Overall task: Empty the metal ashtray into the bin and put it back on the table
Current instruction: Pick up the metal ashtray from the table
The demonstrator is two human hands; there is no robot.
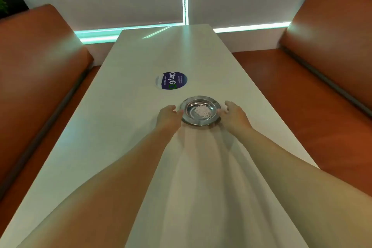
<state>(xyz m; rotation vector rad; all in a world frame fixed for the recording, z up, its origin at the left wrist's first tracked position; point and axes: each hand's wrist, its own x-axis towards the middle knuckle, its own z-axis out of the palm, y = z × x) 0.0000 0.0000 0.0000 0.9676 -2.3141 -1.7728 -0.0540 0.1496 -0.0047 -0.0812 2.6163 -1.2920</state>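
Observation:
A round metal ashtray (pixel 201 109) rests on the long white table (pixel 128 137), a little past the middle. A small heap of pale ash lies in its bowl. My left hand (pixel 168 118) is at the ashtray's left rim, fingertips touching it. My right hand (pixel 233 115) is at the right rim, fingers curled against the edge. Both arms stretch forward over the table. The ashtray sits flat on the tabletop. No bin is in view.
A round blue sticker (pixel 171 80) lies on the table just beyond the ashtray. Orange padded benches flank the table, one on the left (pixel 34 78) and one on the right (pixel 326 62). A white wall with glowing strips closes the far end. Plants stand in both top corners.

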